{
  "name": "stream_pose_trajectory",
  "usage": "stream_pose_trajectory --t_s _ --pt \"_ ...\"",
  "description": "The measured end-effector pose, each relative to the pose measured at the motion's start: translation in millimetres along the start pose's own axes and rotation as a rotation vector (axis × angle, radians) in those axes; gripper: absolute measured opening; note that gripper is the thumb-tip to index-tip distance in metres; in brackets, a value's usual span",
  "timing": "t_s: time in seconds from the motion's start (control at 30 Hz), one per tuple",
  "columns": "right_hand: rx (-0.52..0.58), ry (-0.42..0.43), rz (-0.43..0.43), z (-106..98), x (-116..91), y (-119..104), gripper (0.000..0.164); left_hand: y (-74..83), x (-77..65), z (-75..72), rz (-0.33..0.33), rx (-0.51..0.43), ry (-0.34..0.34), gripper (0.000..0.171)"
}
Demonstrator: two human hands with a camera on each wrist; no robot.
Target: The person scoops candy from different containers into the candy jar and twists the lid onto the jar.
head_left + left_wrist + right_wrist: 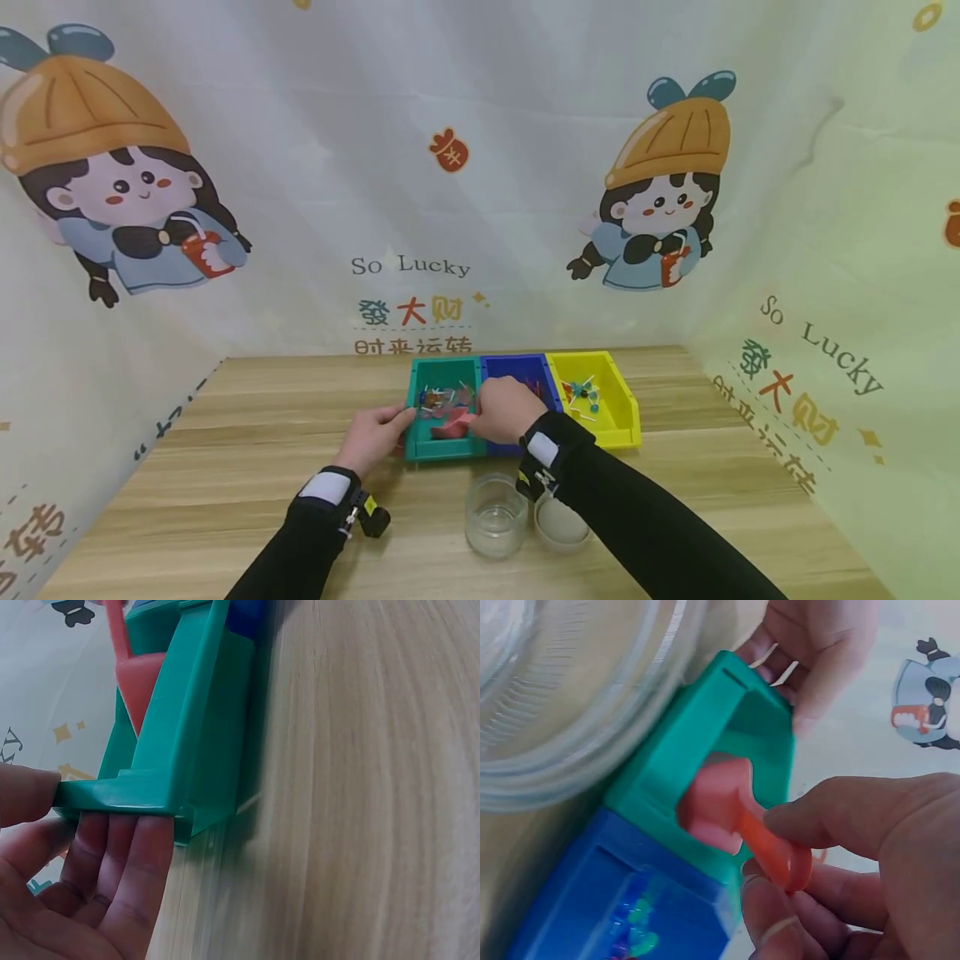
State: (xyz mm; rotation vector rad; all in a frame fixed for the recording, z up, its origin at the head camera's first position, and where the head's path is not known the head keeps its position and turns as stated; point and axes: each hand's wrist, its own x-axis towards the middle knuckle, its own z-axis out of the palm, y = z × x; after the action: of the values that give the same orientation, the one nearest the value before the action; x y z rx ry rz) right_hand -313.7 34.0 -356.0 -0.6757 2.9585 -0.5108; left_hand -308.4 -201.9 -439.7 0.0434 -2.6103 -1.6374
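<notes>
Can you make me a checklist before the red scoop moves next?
1. Right hand pinching the handle of the red scoop: ok.
2. Left hand gripping the edge of the green bin: ok, thumb above and fingers below.
3. Scoop's head inside the green bin: ok.
4. Glass jar upright on the table: ok, in front of the bins.
5. Little pieces inside the scoop: cannot tell, its inside isn't clear.
</notes>
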Motion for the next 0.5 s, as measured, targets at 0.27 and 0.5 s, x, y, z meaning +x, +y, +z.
stream_pose_trajectory --t_s 0.27,0.5 --pt "-0.011 0.009 0.036 -3 1 -7 0.057 -2.7 -2.4 3.0 -0.026 -0.030 -0.032 0.048" --pt "-0.143 0.098 -0.010 58 74 43 0.042 0.8 -1.4 -1.2 -0.029 -0.039 -0.044 0.048"
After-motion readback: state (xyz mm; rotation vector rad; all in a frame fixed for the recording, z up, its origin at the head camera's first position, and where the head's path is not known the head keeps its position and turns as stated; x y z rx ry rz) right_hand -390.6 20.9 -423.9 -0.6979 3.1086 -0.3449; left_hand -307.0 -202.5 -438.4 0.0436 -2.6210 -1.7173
